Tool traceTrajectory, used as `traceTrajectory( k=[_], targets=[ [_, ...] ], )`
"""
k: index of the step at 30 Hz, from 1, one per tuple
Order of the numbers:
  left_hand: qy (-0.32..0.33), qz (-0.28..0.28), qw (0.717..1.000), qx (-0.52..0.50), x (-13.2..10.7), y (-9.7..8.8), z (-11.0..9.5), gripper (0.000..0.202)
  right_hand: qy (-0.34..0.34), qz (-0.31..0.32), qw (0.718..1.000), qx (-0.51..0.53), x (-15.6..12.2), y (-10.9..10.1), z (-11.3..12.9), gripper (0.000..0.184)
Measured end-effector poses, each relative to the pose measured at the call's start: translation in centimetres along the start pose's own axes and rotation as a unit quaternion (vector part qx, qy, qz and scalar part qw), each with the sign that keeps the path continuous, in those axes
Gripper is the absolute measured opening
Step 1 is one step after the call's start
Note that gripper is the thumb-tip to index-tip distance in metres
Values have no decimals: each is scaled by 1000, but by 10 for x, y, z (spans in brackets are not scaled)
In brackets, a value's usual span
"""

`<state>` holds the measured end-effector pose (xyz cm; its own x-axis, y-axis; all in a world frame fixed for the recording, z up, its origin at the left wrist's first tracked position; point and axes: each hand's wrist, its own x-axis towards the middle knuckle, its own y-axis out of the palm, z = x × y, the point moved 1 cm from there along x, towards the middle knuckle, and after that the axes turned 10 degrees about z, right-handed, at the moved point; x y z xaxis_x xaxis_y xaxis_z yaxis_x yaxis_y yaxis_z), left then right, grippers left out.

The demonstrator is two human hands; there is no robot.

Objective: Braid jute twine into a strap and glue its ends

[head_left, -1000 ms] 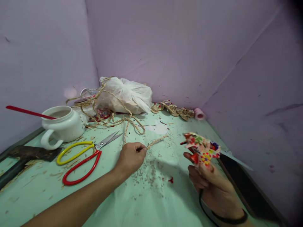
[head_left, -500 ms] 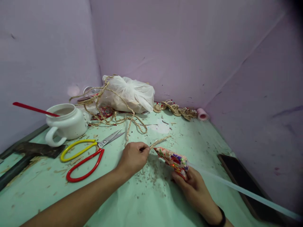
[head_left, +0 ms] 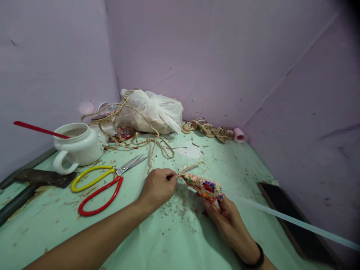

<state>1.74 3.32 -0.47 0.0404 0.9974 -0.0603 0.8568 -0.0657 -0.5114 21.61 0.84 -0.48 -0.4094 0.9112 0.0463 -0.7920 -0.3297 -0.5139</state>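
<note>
Braided cord (head_left: 190,167): tan, coarse plaited fibre. A short free end is pinched at the fingertips of the left hand (head_left: 159,185) and runs up and to the right, low over the green surface (head_left: 168,240).

Glue gun (head_left: 204,186): body covered in a red, yellow and purple floral pattern. It is gripped in the right hand (head_left: 228,218) and lies nearly level, with its tapered tip at the cord just beside the left fingertips.

Glue stick (head_left: 281,219): translucent white and straight, projecting from the gun's rear toward the lower right.
</note>
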Motion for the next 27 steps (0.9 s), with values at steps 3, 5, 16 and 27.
traceTrajectory(
  k=[3,5,16,27],
  targets=[
    [0,-2,1000,2,0,0,0,25,8,13,1000,4,0,1,-2,35],
    [1,-4,1000,4,0,0,0,25,12,15,1000,1,1,2,-3,36],
    [3,-3,1000,6,1,0,0,26,10,12,1000,-5,2,2,0,33],
    [9,-6,1000,1,-2,0,-1,25,18,5,999,-41,2,2,-4,32]
  ],
)
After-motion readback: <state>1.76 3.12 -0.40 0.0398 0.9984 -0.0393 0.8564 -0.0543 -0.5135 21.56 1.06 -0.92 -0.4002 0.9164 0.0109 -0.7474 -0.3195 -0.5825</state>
